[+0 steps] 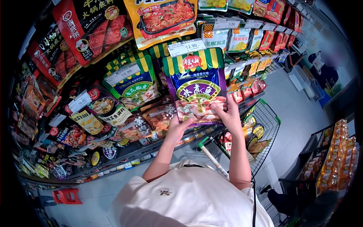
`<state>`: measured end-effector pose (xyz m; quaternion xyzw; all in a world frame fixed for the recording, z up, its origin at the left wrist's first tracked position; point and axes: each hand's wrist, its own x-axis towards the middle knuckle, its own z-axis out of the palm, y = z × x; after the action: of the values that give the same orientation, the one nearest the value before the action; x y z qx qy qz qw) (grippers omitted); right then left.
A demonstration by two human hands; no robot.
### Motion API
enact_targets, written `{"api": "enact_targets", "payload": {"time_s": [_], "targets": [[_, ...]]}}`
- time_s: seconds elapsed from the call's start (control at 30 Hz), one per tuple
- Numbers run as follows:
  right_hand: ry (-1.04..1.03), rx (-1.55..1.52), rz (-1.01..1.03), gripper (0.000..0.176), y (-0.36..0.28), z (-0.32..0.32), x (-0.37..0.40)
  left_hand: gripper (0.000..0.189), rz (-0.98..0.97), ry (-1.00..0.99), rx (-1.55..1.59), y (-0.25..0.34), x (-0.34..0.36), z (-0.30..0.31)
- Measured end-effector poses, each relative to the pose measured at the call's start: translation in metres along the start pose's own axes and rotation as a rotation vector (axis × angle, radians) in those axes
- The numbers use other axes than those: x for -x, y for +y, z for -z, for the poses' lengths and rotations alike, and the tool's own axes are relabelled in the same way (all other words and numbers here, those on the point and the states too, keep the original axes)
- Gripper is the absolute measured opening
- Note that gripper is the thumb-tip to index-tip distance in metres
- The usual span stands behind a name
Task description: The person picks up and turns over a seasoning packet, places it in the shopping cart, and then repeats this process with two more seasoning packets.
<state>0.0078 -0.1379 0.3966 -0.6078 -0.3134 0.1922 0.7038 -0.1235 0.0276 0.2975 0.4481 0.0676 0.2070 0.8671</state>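
Both hands occupied, one item. I hold a purple-and-green boiled-fish seasoning pouch point(199, 90) by its lower end: left hand point(176, 128) at the bottom left corner, thumb along the front edge; right hand point(229, 115) on the lower right side, set higher, thumb flat over the printed food picture. Fingers behind the pouch hidden from me.

Long axis runs from my grip out toward the shelf, top leaning a touch left. Print faces me, right way up. The striped top end is free of both hands and sits just under a 12.90 price tag point(186, 47) in view; whether it touches the shelf edge, I cannot tell.

Green fish seasoning pouch point(134, 85) on the shelf to the left, left hand the nearer. Wire shopping cart point(269, 145) low to the right, goods inside; right hand clearly nearer, its forearm crossing the cart's near side in my view.
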Motion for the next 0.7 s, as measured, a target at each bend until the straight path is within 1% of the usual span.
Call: {"api": "enact_targets", "payload": {"time_s": [0.03,0.13,0.17,0.2,0.27,0.33,0.4,0.47,0.5,0.53,0.57,0.6,0.67,0.7], "targets": [[0.003,-0.033,-0.012,0.033,0.006,0.003,0.003,0.047,-0.018,-0.027,-0.045,-0.002,0.000,0.000],[-0.037,-0.020,-0.094,0.035,0.038,0.024,0.014,0.040,0.035,-0.020,-0.170,-0.011,0.000,0.016],[-0.037,-0.018,-0.163,0.033,0.044,0.030,0.020,0.036,0.019,-0.006,-0.155,-0.015,-0.001,0.025],[-0.037,-0.066,-0.165,0.034,0.055,0.034,0.026,0.034,0.059,-0.005,-0.088,-0.012,-0.001,0.029],[-0.081,-0.134,-0.174,0.036,0.074,0.042,0.037,0.035,0.011,0.044,0.011,-0.008,-0.004,0.030],[-0.143,-0.125,-0.281,0.038,0.106,0.057,0.050,0.037,-0.001,0.091,-0.034,-0.009,-0.008,0.042],[-0.151,-0.227,-0.339,0.039,0.129,0.066,0.067,0.034,0.028,0.119,-0.146,-0.006,-0.010,0.047],[-0.153,-0.316,-0.374,0.039,0.158,0.079,0.083,0.032,0.064,0.154,-0.274,-0.005,-0.011,0.037],[-0.145,-0.380,-0.403,0.042,0.171,0.086,0.091,0.032,0.121,0.045,-0.364,-0.005,-0.012,0.035],[-0.150,-0.443,-0.427,0.045,0.182,0.093,0.101,0.033,0.184,-0.017,-0.432,-0.011,-0.015,0.041],[-0.130,-0.487,-0.454,0.054,0.191,0.102,0.112,0.033,0.247,-0.052,-0.481,-0.018,-0.015,0.040],[-0.127,-0.468,-0.503,0.057,0.195,0.115,0.124,0.033,0.297,-0.081,-0.529,-0.024,-0.018,0.035],[0.023,-0.664,-0.467,0.056,0.220,0.130,0.152,0.032,0.333,-0.094,-0.519,-0.040,-0.019,0.010],[0.126,-0.683,-0.484,0.056,0.219,0.137,0.166,0.032,0.341,-0.103,-0.512,-0.051,-0.021,-0.006]]}}
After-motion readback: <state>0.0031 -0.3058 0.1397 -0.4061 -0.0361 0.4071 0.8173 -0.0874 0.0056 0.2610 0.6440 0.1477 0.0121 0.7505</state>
